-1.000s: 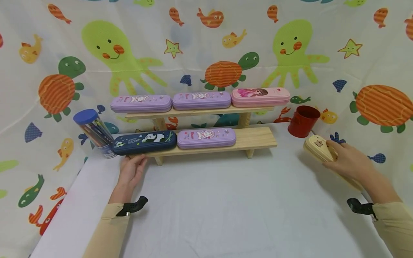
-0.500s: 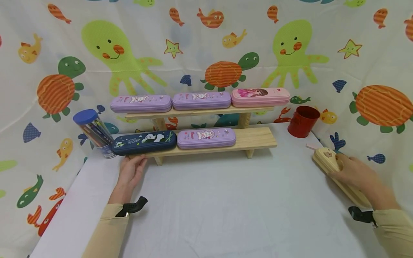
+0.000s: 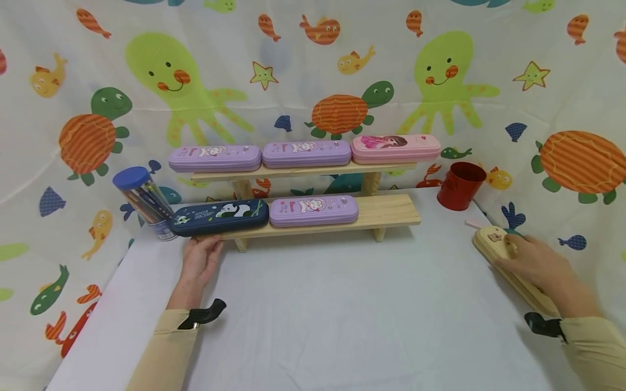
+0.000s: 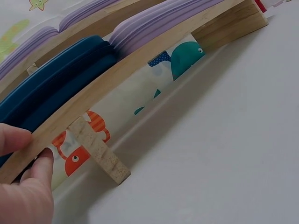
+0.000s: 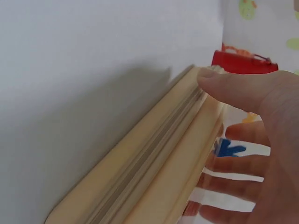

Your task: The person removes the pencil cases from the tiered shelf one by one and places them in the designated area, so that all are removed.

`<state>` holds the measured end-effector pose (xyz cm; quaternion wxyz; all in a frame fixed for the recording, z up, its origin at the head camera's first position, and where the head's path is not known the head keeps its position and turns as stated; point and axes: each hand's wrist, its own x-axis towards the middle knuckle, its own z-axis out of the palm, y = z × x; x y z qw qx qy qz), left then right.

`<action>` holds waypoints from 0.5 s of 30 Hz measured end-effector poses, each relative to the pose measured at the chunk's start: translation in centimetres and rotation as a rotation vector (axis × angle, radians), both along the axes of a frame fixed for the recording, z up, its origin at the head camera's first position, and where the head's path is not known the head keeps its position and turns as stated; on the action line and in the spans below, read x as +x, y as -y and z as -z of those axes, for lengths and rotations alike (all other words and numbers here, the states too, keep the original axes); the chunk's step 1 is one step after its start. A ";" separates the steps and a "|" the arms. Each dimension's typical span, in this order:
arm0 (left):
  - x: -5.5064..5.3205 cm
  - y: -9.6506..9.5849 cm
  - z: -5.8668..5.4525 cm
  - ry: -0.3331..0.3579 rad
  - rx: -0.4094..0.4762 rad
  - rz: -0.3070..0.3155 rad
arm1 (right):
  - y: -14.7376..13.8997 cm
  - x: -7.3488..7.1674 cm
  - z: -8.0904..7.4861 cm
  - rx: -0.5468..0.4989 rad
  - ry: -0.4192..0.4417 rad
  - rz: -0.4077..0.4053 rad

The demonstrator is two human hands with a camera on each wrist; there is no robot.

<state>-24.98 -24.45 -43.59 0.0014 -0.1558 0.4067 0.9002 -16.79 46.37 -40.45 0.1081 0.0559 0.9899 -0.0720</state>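
Observation:
My left hand (image 3: 198, 266) grips the front left edge of the low wooden shelf (image 3: 391, 209), thumb over the board and fingers beneath it. Right above that hand, a navy panda pencil case (image 3: 220, 218) lies on the board, beside a purple bunny pencil case (image 3: 314, 210). At the table's right side, my right hand (image 3: 538, 269) holds a cream pencil case (image 3: 491, 247) with a small bear picture. In the right wrist view the thumb presses one long side of this zipped case (image 5: 154, 163), while the fingers reach along the other, partly hidden behind it.
On the upper shelf board stand two purple pencil cases (image 3: 215, 158) and a pink one (image 3: 396, 149). A jar of pens with a blue lid (image 3: 146, 198) leans at the left. A red cup (image 3: 461, 185) stands at the back right, near a small pink piece (image 3: 473, 223).
My right hand has moved the cream case right and toward me, down against the table. The small pink piece behind it has come into view. My left hand stays on the shelf edge.

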 end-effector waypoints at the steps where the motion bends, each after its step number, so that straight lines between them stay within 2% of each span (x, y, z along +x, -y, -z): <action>1: 0.0 -0.1 0.0 0.001 0.002 -0.007 | 0.2 -0.1 -0.1 0.009 -0.012 -0.009; 8: 0.0 -0.2 0.1 0.007 -0.027 -0.038 | 2.9 -1.7 -1.0 -0.006 -0.124 -0.088; 13: 0.0 -0.2 0.0 -0.010 -0.029 -0.051 | 5.9 -3.1 -1.8 -0.019 -0.201 -0.214; 15: 0.0 -0.2 0.1 -0.009 -0.025 -0.060 | 7.2 -3.9 -2.1 -0.011 -0.204 -0.244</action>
